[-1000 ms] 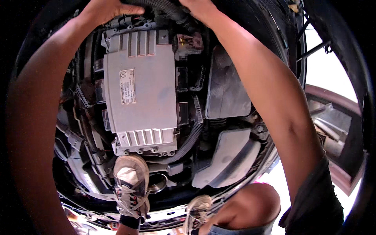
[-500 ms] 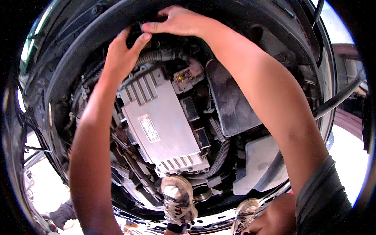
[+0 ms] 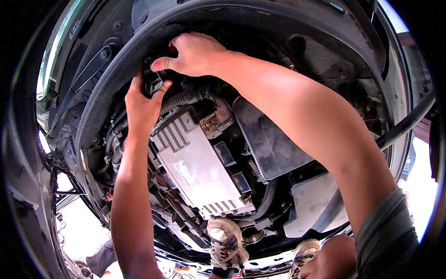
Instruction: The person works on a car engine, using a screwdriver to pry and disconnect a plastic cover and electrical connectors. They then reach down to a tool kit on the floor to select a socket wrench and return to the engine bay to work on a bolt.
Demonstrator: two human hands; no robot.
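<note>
High in the engine bay, my left hand (image 3: 143,100) is closed around a small dark fitting (image 3: 155,83), its thumb on the near side. My right hand (image 3: 188,58) is just above and right, fingers curled, thumb touching that fitting; what its fingertips hold is hidden. Below them a ribbed hose (image 3: 179,100) runs beside a silver finned housing (image 3: 195,167) with a label and a connector (image 3: 213,122) at its upper right. A dark grey cover (image 3: 260,139) lies right of the housing, partly behind my right forearm.
A curved rim (image 3: 107,65) borders the bay at top and left. A dark rod (image 3: 404,122) crosses at right, above a pale plastic part (image 3: 304,209). My shoes (image 3: 223,242) show at the bottom edge. Dark fabric (image 3: 100,258), possibly someone's clothing, is at lower left.
The view has swung toward the back of the bay, so the housing appears lower and tilted. My hands have come together at the small fitting, off the thick hose they were at earlier.
</note>
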